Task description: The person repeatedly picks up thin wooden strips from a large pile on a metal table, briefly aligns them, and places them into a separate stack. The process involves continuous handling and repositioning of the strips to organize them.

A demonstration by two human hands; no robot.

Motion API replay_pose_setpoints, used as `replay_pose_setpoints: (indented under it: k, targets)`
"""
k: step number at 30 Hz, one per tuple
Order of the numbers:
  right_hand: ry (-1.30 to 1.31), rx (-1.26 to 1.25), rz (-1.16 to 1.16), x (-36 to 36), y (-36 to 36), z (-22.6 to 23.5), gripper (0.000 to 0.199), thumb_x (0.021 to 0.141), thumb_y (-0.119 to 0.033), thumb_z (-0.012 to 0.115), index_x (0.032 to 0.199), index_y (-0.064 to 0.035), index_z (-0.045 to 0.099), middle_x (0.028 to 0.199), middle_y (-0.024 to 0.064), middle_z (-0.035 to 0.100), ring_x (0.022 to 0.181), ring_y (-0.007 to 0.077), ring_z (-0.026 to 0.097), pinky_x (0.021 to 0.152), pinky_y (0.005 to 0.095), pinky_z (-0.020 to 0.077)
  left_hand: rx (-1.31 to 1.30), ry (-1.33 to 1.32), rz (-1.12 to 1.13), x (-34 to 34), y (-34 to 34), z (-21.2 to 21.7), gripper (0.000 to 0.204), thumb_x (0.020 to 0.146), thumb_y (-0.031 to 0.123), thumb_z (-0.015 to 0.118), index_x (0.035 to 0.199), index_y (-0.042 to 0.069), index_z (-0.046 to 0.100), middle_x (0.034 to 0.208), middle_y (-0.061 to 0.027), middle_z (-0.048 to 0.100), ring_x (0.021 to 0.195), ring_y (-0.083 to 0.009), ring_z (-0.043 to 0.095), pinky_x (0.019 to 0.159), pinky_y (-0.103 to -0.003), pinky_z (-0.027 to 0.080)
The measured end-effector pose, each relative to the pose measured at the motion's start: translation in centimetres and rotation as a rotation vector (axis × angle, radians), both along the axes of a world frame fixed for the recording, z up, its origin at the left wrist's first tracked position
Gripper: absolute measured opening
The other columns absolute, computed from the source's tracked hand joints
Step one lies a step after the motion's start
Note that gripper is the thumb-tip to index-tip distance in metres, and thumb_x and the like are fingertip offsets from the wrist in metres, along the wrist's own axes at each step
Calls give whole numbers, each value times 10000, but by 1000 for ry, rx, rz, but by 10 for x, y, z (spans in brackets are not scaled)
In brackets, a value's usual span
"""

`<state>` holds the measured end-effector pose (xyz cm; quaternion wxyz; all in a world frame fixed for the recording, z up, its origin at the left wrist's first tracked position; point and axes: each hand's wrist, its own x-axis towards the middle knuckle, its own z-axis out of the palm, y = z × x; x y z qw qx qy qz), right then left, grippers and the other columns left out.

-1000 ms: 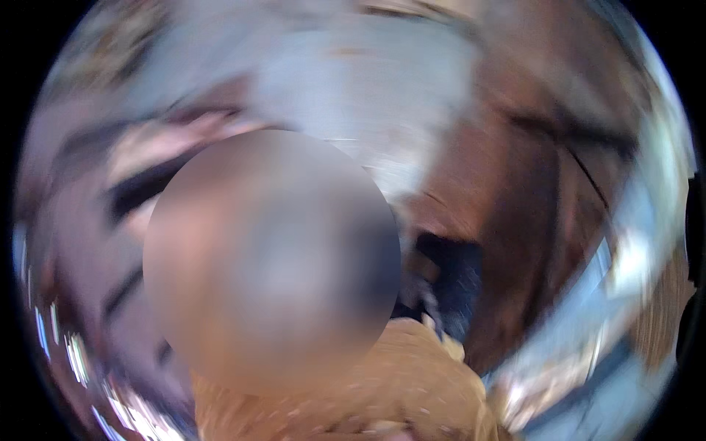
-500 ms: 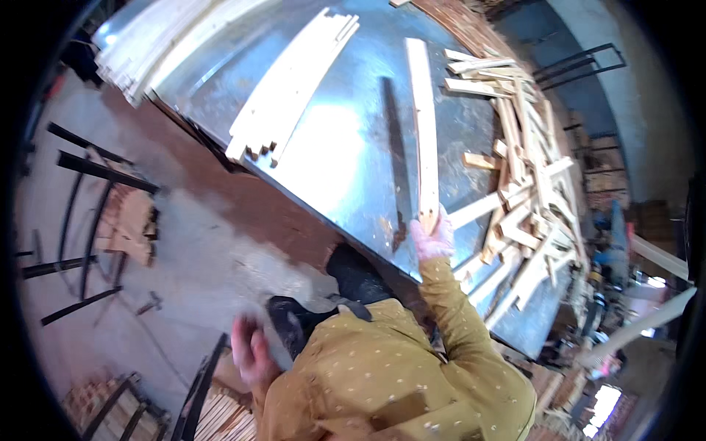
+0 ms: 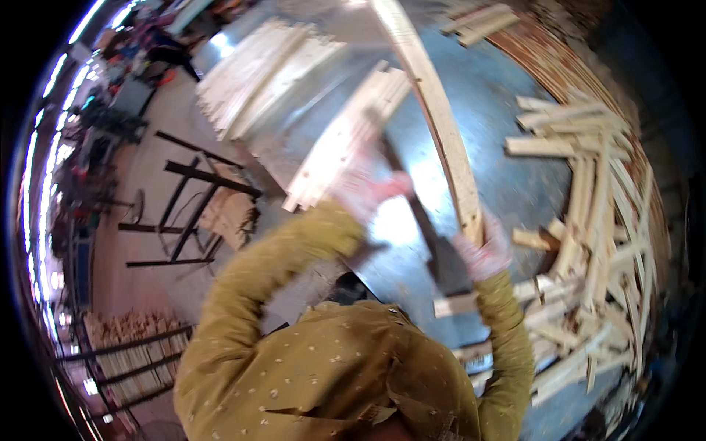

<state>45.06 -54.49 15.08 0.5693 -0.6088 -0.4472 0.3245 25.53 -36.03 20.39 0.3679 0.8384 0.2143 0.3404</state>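
Observation:
A long pale wooden strip (image 3: 440, 117) slants up and away over the metal table (image 3: 507, 191), its near end in my right hand (image 3: 487, 251). The fingers of that hand are closed round the end, and a dark shadow lies under the strip. My left hand (image 3: 368, 187), blurred by motion, is raised to the left of the strip with thumb and fingers apart and nothing in it. Behind it, partly covered by the hand, a small row of wooden strips (image 3: 349, 121) lies side by side on the table.
Loose wooden pieces (image 3: 588, 213) are heaped along the table's right side. A wider row of strips (image 3: 254, 73) lies at the far left, short boards (image 3: 482, 23) at the far edge. Black metal racks (image 3: 195, 198) stand on the floor to the left, with stacked wood (image 3: 136, 360) nearer.
My left hand has come up from low beside my body to over the table. The strip in my right hand is now lifted and tilted. My view has swung to the left.

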Motion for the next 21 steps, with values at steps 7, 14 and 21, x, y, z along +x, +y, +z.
replay_pose_setpoints:
  k: [7,14,21]
  targets:
    - [-749,-323,-655,-25,-23,-67,598,857,-307,712,1336,2,531,1198,203,580,1080,309,555,935,371,483,-582,266,513,-39,116,-83,362,870,181,683,1198,64,585,1021,-158,651,927,-273,634,786,-379,545]
    - [-91,-1342,-1440,-38,-55,-118,722,877,-564,622,1392,-69,518,1227,197,642,1120,343,623,960,435,509,440,1256,786,-192,403,-107,601,788,557,642,1166,90,640,1220,-123,633,1180,-281,580,990,-413,483]
    - [1208,480,-898,-61,36,-157,225,884,-183,627,1040,-20,629,891,123,640,884,246,653,732,385,576,881,1409,724,-233,474,-189,654,835,442,705,1305,17,540,1356,-179,497,1281,-311,439,1087,-445,378]
